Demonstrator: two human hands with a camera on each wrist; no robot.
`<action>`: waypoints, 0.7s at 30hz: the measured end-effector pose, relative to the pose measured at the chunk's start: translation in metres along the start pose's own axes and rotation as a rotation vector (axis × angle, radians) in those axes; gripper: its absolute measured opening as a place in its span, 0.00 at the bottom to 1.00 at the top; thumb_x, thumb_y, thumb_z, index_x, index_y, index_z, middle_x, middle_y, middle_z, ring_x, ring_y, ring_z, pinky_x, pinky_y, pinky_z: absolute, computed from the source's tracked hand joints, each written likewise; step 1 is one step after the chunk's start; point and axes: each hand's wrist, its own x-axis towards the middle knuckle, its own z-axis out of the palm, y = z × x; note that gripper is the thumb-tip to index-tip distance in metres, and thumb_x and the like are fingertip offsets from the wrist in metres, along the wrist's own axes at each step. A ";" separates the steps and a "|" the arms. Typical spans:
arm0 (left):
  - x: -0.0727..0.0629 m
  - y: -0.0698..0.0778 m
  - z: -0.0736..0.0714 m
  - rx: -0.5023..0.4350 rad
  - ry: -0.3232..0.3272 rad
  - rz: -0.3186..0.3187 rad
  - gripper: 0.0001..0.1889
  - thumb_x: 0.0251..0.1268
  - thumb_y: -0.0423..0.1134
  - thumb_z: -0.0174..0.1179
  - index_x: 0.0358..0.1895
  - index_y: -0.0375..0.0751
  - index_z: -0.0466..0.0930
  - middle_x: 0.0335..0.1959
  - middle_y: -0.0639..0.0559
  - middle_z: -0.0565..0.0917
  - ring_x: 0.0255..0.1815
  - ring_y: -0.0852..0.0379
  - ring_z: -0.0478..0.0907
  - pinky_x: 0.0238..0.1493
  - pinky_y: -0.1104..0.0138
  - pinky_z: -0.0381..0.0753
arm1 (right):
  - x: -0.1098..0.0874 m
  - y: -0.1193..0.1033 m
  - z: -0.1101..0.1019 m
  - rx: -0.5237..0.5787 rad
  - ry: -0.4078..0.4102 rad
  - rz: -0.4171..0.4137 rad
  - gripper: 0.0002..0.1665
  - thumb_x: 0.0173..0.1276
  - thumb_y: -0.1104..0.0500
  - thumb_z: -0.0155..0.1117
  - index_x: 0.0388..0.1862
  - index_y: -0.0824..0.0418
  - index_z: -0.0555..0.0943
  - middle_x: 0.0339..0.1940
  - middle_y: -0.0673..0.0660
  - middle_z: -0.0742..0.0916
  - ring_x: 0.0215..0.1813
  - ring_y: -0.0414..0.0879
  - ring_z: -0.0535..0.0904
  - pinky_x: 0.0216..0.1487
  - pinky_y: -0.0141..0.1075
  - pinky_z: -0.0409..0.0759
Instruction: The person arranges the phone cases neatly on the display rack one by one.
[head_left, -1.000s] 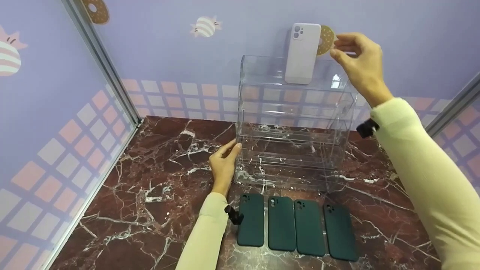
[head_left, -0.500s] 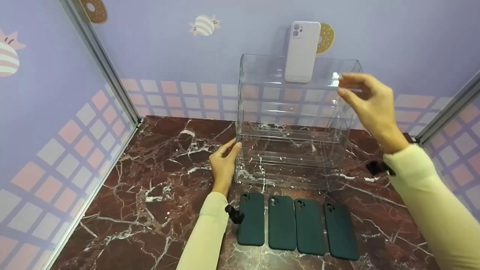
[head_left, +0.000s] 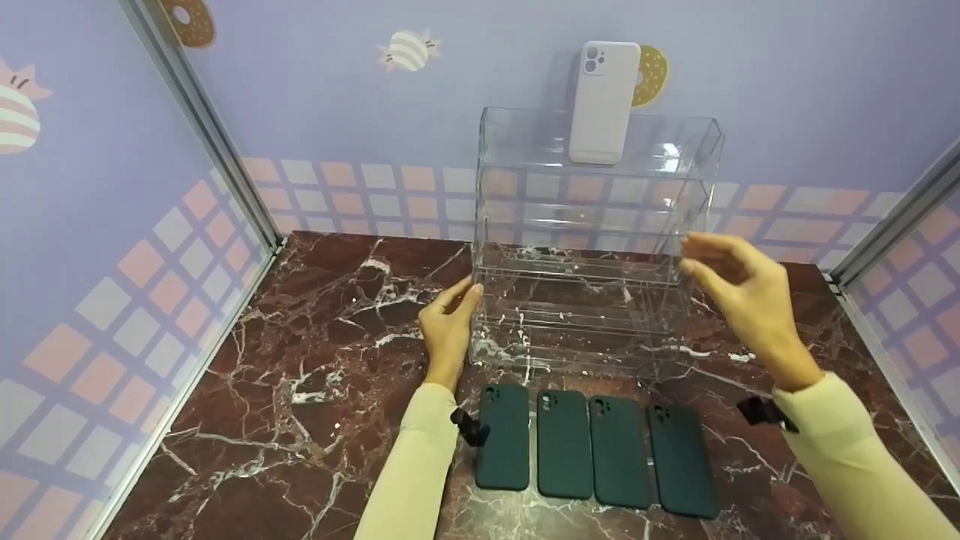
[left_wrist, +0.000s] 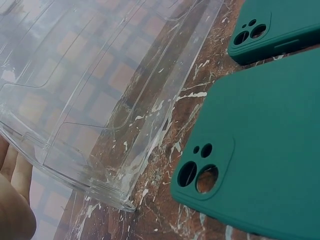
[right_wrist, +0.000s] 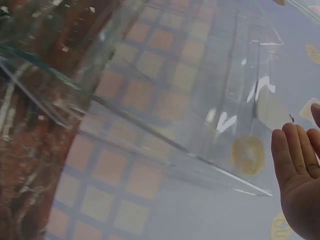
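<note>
Left hand: the hand (head_left: 448, 322) touches the left side of the clear rack (head_left: 577, 277), low down; fingers fairly straight along the panel, thumb apart from them at the front edge. Left wrist view shows fingers through the plastic.
Right hand: the hand (head_left: 746, 289) is near the rack's right side; fingers loosely bent, thumb apart from them. Cannot tell from the head view whether the fingertips touch the plastic.
Rack: see-through, several tiers stepping up toward the back; upright on the worktop (head_left: 337, 457).
Pale case: one whitish phone case (head_left: 604, 105) in the top tier, near the middle; stands on end, slightly tilted, camera holes up.
Green cases: four dark green phone cases in a row, flat on the worktop in front of the rack: first (head_left: 506, 461), second (head_left: 565, 446), third (head_left: 620, 452), fourth (head_left: 682, 461), counted from the left. Camera holes toward the rack. Second and third very close; fourth slightly askew.
Wrists: pale yellow sleeves (head_left: 409, 465), small black device (head_left: 469, 429) at each cuff; the left one hides part of the first green case.
Worktop: dark red, white-veined.
Wall: lilac (head_left: 315, 90), printed with pink and white squares, sweets, doughnuts.
</note>
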 end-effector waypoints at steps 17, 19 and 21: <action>-0.002 0.001 -0.001 -0.018 -0.022 -0.002 0.13 0.68 0.35 0.74 0.54 0.36 0.92 0.42 0.45 0.92 0.40 0.56 0.88 0.44 0.63 0.86 | -0.073 0.046 -0.006 -0.035 -0.063 0.150 0.19 0.68 0.73 0.74 0.57 0.66 0.88 0.52 0.63 0.90 0.46 0.40 0.89 0.42 0.29 0.86; -0.001 0.001 -0.001 -0.016 -0.025 -0.002 0.13 0.68 0.34 0.74 0.54 0.37 0.92 0.42 0.46 0.92 0.41 0.55 0.88 0.46 0.59 0.86 | -0.081 0.052 -0.007 -0.060 -0.089 0.160 0.19 0.70 0.72 0.73 0.58 0.65 0.88 0.52 0.63 0.90 0.46 0.39 0.88 0.44 0.29 0.86; -0.001 0.000 -0.001 -0.017 -0.028 -0.002 0.13 0.68 0.34 0.74 0.54 0.37 0.92 0.43 0.46 0.92 0.41 0.55 0.89 0.48 0.54 0.87 | -0.089 0.058 -0.007 -0.097 -0.111 0.169 0.18 0.71 0.69 0.74 0.59 0.63 0.88 0.52 0.62 0.90 0.47 0.36 0.88 0.45 0.27 0.85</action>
